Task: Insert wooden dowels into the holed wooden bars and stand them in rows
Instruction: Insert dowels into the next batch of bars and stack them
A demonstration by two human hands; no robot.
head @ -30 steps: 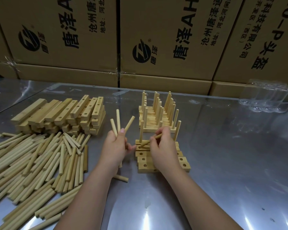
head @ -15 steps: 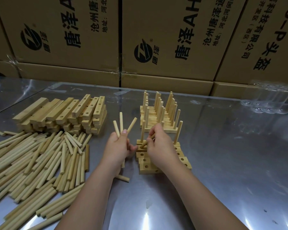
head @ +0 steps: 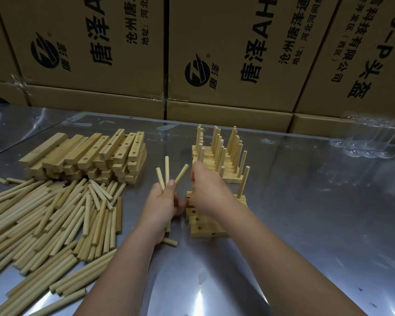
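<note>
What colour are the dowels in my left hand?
Pale yellowish wood. The dowels in the left hand show best in the head view.

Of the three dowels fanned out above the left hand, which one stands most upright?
The middle dowel: nearly vertical, while the left dowel and right dowel splay outward from the left hand.

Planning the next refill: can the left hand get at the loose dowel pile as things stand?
Probably yes: the loose dowel pile lies right beside the left hand with nothing between them, though its grip is full with three dowels.
</note>
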